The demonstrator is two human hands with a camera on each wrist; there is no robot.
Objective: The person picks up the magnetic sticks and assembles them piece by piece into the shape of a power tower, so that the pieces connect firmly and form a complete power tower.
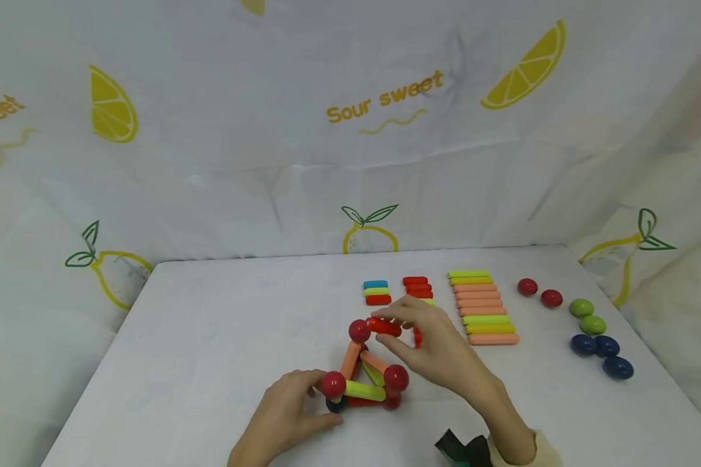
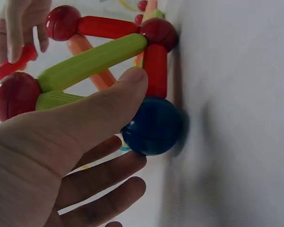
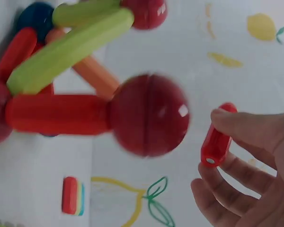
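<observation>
Right hand [image 1: 435, 334] is pinching a red rod [image 1: 384, 327], long axis running ten-to-four; far red ball [image 1: 359, 331] is lying at its nine o'clock. Left hand [image 1: 289, 410] is gripping the frame [image 1: 365, 391], at the rod's seven o'clock.

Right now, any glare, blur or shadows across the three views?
Head: backdrop lettering readable; left wrist: soft dark shadow on the tabletop beside the blue ball; right wrist: bright glint on the nearest red ball, its outline slightly soft.
</observation>
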